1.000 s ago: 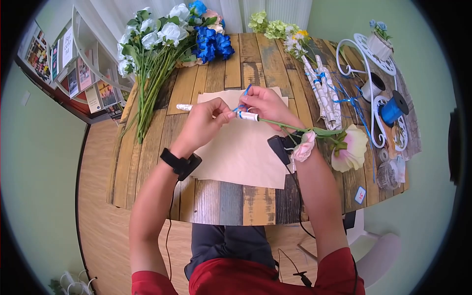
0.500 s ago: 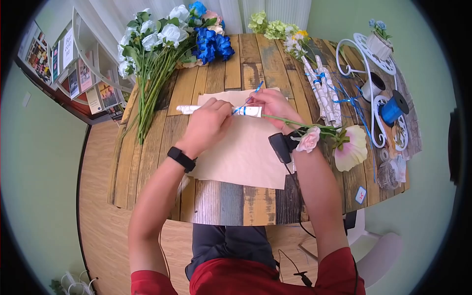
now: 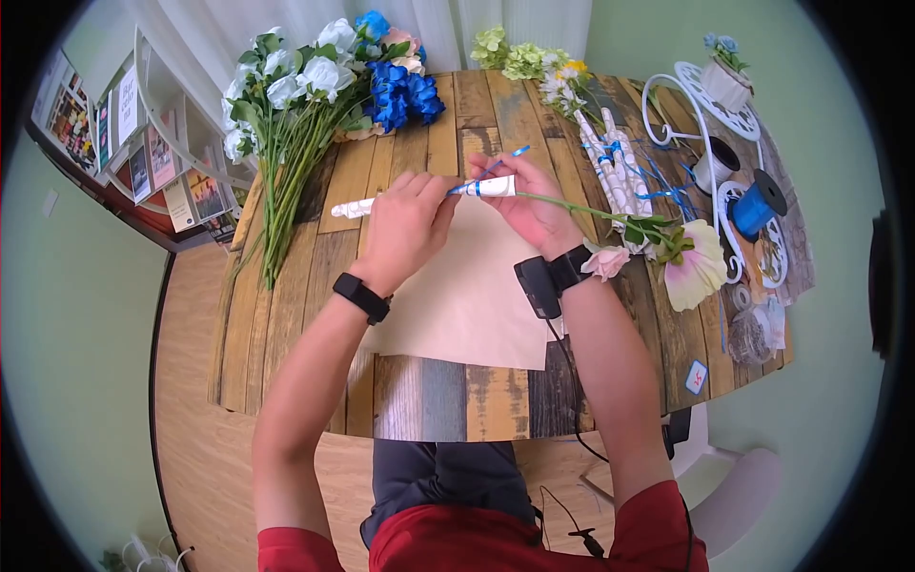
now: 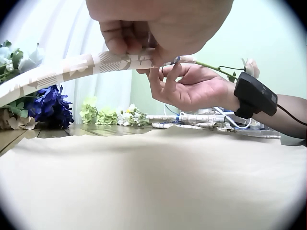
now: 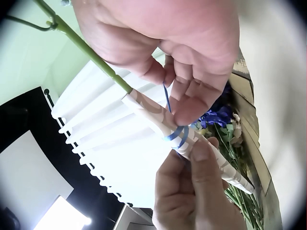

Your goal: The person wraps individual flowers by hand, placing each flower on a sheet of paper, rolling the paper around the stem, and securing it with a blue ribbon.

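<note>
A flower stem (image 3: 572,205) comes out of a rolled sleeve of white patterned paper (image 5: 144,108), with blue ribbon (image 5: 178,136) wound around it. My left hand (image 3: 405,224) grips the wrapped stem at the ribbon, thumb along the paper in the right wrist view. Between thumb and fingertip, my right hand (image 3: 534,210) pinches a loose ribbon end, while another of its fingers touches the paper. A small pink rose (image 3: 606,262) and a large cream flower with a pink centre (image 3: 696,267) hang over the right wrist side. Light wrapping paper (image 3: 467,296) lies beneath the hands.
White roses (image 3: 324,74) and blue flowers (image 3: 391,95) with long stems lie at the back left. Toward the right are several paper-wrapped stems (image 3: 620,172), a blue ribbon spool (image 3: 760,207), a white metal stand (image 3: 701,105) and a numbered card (image 3: 697,377).
Both hands have lifted the wrapped stem a little up and away from me. My left hand has gone from fingertip contact to a fuller grip over the paper. The flowers shifted with the stem.
</note>
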`<state>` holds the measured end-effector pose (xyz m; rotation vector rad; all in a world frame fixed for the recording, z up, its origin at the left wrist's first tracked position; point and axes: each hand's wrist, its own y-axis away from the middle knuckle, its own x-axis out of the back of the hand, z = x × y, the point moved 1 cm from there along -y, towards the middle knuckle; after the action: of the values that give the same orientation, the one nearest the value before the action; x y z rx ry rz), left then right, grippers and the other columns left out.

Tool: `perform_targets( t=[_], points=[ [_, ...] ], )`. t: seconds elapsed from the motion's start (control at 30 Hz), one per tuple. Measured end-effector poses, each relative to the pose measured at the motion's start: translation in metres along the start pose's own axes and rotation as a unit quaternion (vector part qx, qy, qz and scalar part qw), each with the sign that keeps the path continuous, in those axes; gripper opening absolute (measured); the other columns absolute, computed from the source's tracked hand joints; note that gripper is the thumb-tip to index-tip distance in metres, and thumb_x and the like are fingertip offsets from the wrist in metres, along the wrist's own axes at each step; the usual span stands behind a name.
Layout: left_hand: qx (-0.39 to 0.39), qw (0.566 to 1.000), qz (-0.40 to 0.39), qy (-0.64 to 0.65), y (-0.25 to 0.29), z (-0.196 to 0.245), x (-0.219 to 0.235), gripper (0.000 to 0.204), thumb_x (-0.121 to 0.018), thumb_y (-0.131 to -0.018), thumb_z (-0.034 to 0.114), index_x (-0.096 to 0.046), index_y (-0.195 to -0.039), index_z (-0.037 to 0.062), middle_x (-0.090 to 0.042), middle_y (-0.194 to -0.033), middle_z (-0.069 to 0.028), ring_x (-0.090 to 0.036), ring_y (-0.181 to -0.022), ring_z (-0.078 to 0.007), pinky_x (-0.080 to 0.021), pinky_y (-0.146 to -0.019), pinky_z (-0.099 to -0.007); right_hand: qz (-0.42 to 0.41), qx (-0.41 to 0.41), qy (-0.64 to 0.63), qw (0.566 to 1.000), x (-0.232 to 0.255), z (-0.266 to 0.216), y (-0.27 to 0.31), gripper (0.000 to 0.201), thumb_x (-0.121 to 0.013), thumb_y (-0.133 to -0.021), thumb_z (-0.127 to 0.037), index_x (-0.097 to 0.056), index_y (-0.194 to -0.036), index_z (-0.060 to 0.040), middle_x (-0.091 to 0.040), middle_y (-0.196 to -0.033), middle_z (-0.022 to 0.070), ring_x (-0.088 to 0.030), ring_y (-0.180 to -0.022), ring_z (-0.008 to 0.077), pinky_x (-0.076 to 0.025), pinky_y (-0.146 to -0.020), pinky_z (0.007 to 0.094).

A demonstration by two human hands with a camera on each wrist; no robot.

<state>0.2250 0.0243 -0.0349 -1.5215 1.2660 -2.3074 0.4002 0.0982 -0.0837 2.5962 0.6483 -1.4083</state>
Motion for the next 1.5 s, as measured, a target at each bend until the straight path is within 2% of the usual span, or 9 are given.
perform_targets(
  t=[0.6,0.7,0.73,0.83,0.9,1.0,1.07,1.17,1.5],
  points=[
    [-0.026,0.984,0.175,0.036,-0.036,0.042,0.032,0.015,-0.066,-0.084,-0.002,-0.062,-0.097,0.0051,-0.061,-0.085,-0.0115,-0.055,-0.076,-0.0306,-0.044,-0.066,-0.0384,-0.04,0.044,-0.035,0.998,-0.044,-0.047,0.03,0.024,-0.052,-0.099,-0.023,-0.06,-0.112,-0.0044,-0.067,-0.106,0.0135,-0.065,-0.096,0.026,-0.053,-0.085,0.0391],
    [0.04,0.981,0.172,0.074,-0.036,0.049,0.037,0.01,-0.065,-0.088,0.004,-0.062,-0.097,0.0051,-0.059,-0.08,-0.0119,-0.054,-0.069,-0.0262,-0.043,-0.061,-0.0354,0.063,0.133,0.148,0.978,-0.019,-0.043,0.04,0.03,-0.055,-0.098,-0.022,-0.059,-0.119,-0.0011,-0.067,-0.104,0.0139,-0.065,-0.092,0.024,-0.053,-0.085,0.0378],
    [0.039,0.981,0.176,0.076,-0.036,0.052,0.038,0.01,-0.065,-0.088,0.004,-0.062,-0.097,0.0051,-0.059,-0.08,-0.0119,-0.054,-0.069,-0.0262,-0.043,-0.061,-0.0354,-0.036,0.13,0.252,0.958,-0.018,-0.049,0.041,0.03,-0.056,-0.097,-0.021,-0.058,-0.12,-0.0006,-0.066,-0.108,0.0161,-0.064,-0.096,0.0234,-0.052,-0.087,0.0383],
    [0.088,0.983,0.121,0.11,-0.04,0.061,0.039,0.008,-0.065,-0.091,0.009,-0.063,-0.099,0.0053,-0.059,-0.072,-0.0105,-0.054,-0.061,-0.0185,-0.041,-0.056,-0.0323,0.059,0.042,0.302,0.951,-0.059,-0.049,0.076,0.03,-0.057,-0.096,-0.024,-0.057,-0.117,-0.0016,-0.063,-0.114,0.0104,-0.062,-0.1,0.0176,-0.052,-0.086,0.0334],
    [0.189,0.956,0.044,0.222,-0.048,0.071,0.042,0.012,-0.067,-0.088,0.014,-0.064,-0.094,0.0042,-0.065,-0.071,-0.0133,-0.059,-0.06,-0.029,-0.045,-0.057,-0.0392,0.01,0.111,0.324,0.939,-0.077,-0.047,0.083,0.04,-0.054,-0.099,-0.023,-0.054,-0.13,0.0021,-0.061,-0.119,0.0147,-0.059,-0.109,0.0191,-0.049,-0.093,0.0382],
    [0.24,0.91,0.036,0.336,-0.061,0.081,0.032,0.013,-0.067,-0.087,0.014,-0.066,-0.093,0.0022,-0.065,-0.066,-0.0096,-0.059,-0.055,-0.0191,-0.045,-0.055,-0.0349,-0.061,0.119,0.238,0.962,-0.099,-0.055,0.081,0.043,-0.052,-0.1,-0.024,-0.051,-0.135,0.0009,-0.06,-0.118,0.0119,-0.058,-0.11,0.0167,-0.048,-0.094,0.0374],
    [0.251,0.875,-0.001,0.415,-0.066,0.082,0.025,0.014,-0.067,-0.087,0.01,-0.068,-0.096,-0.0007,-0.062,-0.066,-0.0036,-0.056,-0.057,-0.011,-0.044,-0.054,-0.0305,-0.036,0.128,0.225,0.965,-0.109,-0.061,0.075,0.037,-0.048,-0.102,-0.026,-0.055,-0.128,-0.0001,-0.062,-0.109,0.0091,-0.06,-0.1,0.0141,-0.049,-0.087,0.0329],
    [0.301,0.793,-0.006,0.53,-0.069,0.096,0.019,0.01,-0.062,-0.084,0.004,-0.065,-0.093,0.0006,-0.06,-0.069,0.0003,-0.051,-0.055,-0.0073,-0.041,-0.05,-0.0233,0.045,0.12,0.36,0.924,-0.108,-0.068,0.068,0.028,-0.048,-0.102,-0.026,-0.06,-0.099,-0.0008,-0.064,-0.08,0.0087,-0.058,-0.056,0.0159,-0.046,-0.046,0.0316],
    [0.304,0.758,-0.23,0.529,-0.003,0.085,-0.016,0.027,-0.07,-0.087,0.015,-0.065,-0.109,-0.0016,-0.068,-0.081,-0.004,-0.061,-0.062,-0.0096,-0.049,-0.054,-0.0234,0.198,-0.012,0.502,0.842,-0.048,-0.127,0.063,0.03,-0.038,-0.104,-0.024,-0.052,-0.1,0.0027,-0.066,-0.087,0.0197,-0.069,-0.069,0.0269,-0.058,-0.061,0.0377]
  ],
)
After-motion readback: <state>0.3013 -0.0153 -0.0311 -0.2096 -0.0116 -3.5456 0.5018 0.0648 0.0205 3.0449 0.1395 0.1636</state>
